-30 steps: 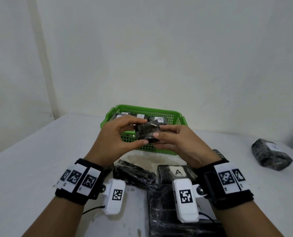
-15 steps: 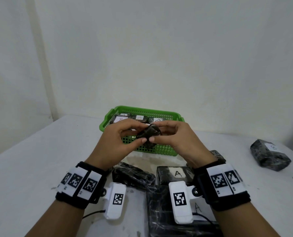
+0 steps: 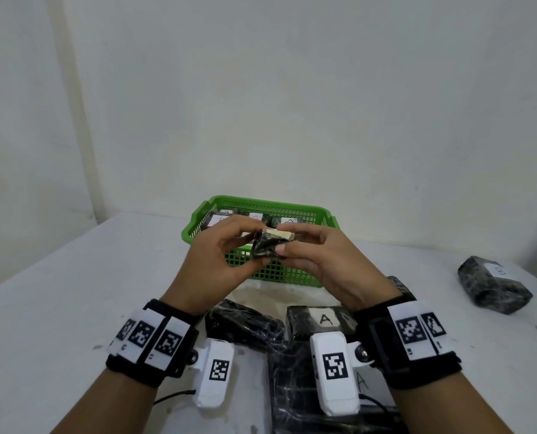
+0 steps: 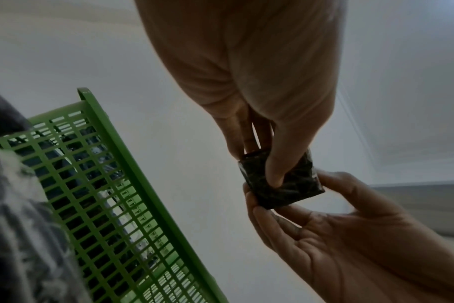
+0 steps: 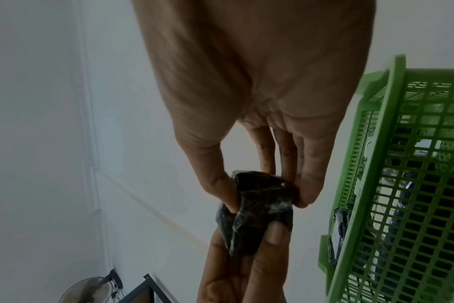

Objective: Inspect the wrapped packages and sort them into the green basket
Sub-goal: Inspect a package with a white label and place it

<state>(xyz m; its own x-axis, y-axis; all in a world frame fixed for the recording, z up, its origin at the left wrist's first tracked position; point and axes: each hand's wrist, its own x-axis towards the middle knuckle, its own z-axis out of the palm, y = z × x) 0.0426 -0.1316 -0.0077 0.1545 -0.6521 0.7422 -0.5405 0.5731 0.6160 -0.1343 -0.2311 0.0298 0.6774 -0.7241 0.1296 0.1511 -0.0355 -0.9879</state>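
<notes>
Small package [image 3: 265, 250]: pinched by both hands, left [image 3: 217, 264] and right [image 3: 326, 270]; rotate until label faces up, then bin in basket [image 3: 260, 272].

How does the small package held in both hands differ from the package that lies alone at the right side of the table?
The held package is up in the air in front of the green basket, pinched by the left hand and right hand; the lone package rests on the table, untouched. The held one looks smaller. The lone one shows its white label upward; the held one shows only a pale edge. Both are wrapped in dark glossy film.
</notes>
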